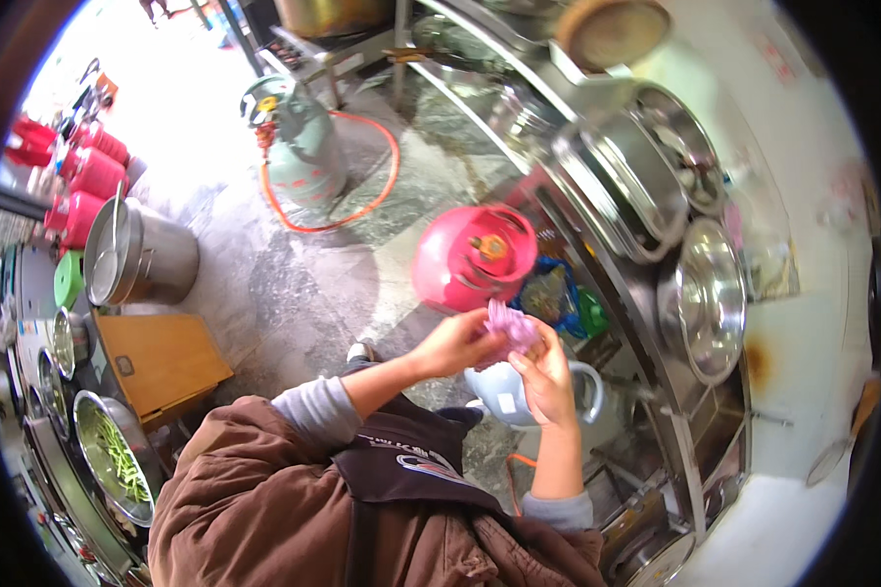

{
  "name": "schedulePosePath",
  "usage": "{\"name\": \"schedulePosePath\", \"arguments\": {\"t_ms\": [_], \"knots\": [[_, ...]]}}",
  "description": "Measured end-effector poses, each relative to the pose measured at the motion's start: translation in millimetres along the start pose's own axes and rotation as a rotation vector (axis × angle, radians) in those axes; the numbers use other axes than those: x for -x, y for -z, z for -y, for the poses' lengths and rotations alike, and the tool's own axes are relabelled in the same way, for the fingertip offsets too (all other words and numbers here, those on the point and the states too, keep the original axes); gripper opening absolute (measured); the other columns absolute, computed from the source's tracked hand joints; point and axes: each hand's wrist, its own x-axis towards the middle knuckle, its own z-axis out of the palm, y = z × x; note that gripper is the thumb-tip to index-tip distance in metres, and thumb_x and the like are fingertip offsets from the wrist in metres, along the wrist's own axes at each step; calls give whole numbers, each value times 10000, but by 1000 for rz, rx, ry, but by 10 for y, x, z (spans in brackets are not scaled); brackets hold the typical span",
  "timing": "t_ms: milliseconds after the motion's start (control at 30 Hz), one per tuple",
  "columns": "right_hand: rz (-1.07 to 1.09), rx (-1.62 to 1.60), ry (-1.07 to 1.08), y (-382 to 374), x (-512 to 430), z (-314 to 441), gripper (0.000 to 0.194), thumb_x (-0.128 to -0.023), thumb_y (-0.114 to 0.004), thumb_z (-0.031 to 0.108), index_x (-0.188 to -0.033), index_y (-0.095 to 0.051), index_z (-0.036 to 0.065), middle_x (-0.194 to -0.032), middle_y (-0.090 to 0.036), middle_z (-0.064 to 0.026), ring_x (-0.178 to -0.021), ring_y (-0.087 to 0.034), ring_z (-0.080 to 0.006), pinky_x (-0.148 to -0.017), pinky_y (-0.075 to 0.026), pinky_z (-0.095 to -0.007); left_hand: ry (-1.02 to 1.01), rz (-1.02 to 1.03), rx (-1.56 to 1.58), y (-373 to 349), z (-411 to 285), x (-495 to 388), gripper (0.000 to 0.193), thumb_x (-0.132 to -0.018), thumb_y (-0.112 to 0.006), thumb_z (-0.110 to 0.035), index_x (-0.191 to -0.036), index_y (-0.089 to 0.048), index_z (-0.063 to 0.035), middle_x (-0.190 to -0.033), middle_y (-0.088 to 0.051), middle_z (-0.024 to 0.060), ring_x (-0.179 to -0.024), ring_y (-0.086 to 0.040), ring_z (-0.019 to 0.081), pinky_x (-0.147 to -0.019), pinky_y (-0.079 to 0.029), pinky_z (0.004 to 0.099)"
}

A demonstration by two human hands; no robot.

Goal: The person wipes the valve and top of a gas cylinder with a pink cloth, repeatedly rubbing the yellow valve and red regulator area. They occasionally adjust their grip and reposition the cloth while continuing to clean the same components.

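A crumpled pink-purple cloth (510, 332) is bunched between both hands in front of my body. From the left side, my left hand (461, 342) grips it with the fingers curled over its edge. My right hand (545, 376) pinches its lower right side between thumb and fingers. Just beyond the hands stands a pink gas cylinder (440, 257) with a brass valve. Below them, partly covered by my right hand, is a pale blue plastic jug (493, 389) with a handle.
Metal shelving (602, 279) with steel trays and basins (713, 301) runs along the right. A grey-green gas cylinder (305, 158) with an orange hose stands ahead. At left are a large steel pot (165, 253), a wooden board (163, 359) and a bowl of cut green vegetables (121, 458).
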Motion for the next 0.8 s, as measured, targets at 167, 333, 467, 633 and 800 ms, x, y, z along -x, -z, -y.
{"name": "schedulePosePath", "arguments": {"t_ms": [167, 333, 467, 633, 800], "knots": [[33, 81, -131, -1292, -1061, -417, 92, -872, -583, 98, -942, -551, 47, -837, -550, 38, -779, -497, -37, -702, -404, -204, 141, -293, 197, 1787, 44, 400, 275, -909, -532, -224, -1063, -605, -9, -942, -645, 52, -867, -562, 99, -820, -425, 274], [333, 835, 291, -2189, -1798, -662, 173, -746, -636, 41, -868, -513, 33, -787, -537, -38, -751, -503, -131, -644, -414, -257, 379, -538, 998, 2845, 48, 565, 207, -863, -552, -257, -1012, -569, -115, -953, -596, 35, -952, -557, 180, -816, -411, 339], [450, 1088, 548, -2652, -2504, -943, 229, -691, -652, 13, -858, -495, 18, -809, -532, -113, -767, -534, -233, -660, -425, -291, 365, -709, 811, 3590, 23, 221, 246, -841, -526, -289, -1027, -590, -140, -955, -612, -9, -936, -557, 145, -793, -337, 314], [245, 934, 302, -3192, -3653, -1490, 215, -688, -676, 26, -862, -549, 37, -824, -558, -120, -722, -558, -259, -650, -451, -336, 187, -707, 481, 4691, -3, -548, 330, -828, -461, -44, -1132, -589, -24, -961, -633, 47, -792, -585, 111, -699, -468, 238], [178, 927, 418, -3769, -4858, -2115, 269, -691, -683, 31, -921, -543, 43, -834, -552, -119, -793, -552, -287, -702, -441, -363, 36, -532, 148, 5893, 244, -1290, 406, -820, -407, 43, -1182, -558, -61, -959, -622, 24, -814, -585, 106, -717, -484, 237]]}}
